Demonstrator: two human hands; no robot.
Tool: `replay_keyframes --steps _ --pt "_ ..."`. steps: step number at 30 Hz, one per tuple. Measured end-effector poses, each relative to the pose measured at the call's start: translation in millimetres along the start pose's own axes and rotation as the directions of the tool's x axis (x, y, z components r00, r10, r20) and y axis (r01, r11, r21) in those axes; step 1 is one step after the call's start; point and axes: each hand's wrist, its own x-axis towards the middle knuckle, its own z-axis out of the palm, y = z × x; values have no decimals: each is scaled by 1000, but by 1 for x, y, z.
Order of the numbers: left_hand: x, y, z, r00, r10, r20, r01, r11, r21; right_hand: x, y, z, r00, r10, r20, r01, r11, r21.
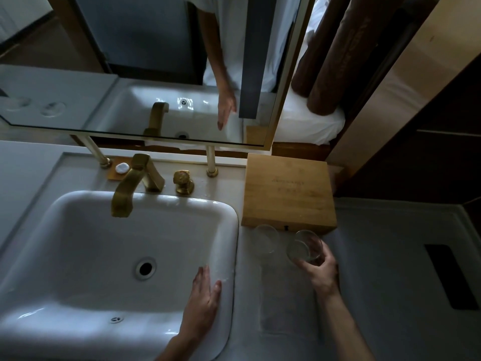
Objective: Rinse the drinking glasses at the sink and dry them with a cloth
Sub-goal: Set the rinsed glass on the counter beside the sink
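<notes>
Step in hand: picking up a drinking glass, rinse not yet begun.

Right hand is wrapped around a clear glass tumbler, tilted, mouth towards the camera; whether it is lifted clear of the white countertop cannot be told. A second tumbler stands upright just to the left of that hand, apart from it, in front of a wooden box. Left hand holds nothing, fingers straight and together, flat on the right inner wall of the sink basin. Brass faucet far ahead-left of both hands; no water visible. No obvious cloth; a pale mat-like patch lies under the right forearm. Judgement: next, carry the glass leftward under the spout; the left hand is free for the brass knob.
</notes>
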Motion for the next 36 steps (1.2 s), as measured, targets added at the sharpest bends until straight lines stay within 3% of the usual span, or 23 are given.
replay_keyframes --steps 15,22,28,31,34,36 --pt "-2 2 -5 1000 10 9 -11 1000 19 -3 3 0 999 39 29 -40 998 48" --pt "0 1 -5 999 7 43 -8 1000 20 3 11 -1 984 173 32 -174 983 49" --pt "13 4 -15 987 -41 157 44 999 -13 -2 15 7 961 258 -97 -253 966 59" --pt "13 3 -26 979 -4 206 28 993 -114 -11 19 11 947 274 -167 -269 962 53" --pt "19 -16 -32 980 -98 173 136 965 -222 -23 16 10 945 240 -222 -253 967 -32" --pt "12 -18 -41 982 -102 161 133 972 -192 -33 16 9 944 216 -250 -242 967 -79"
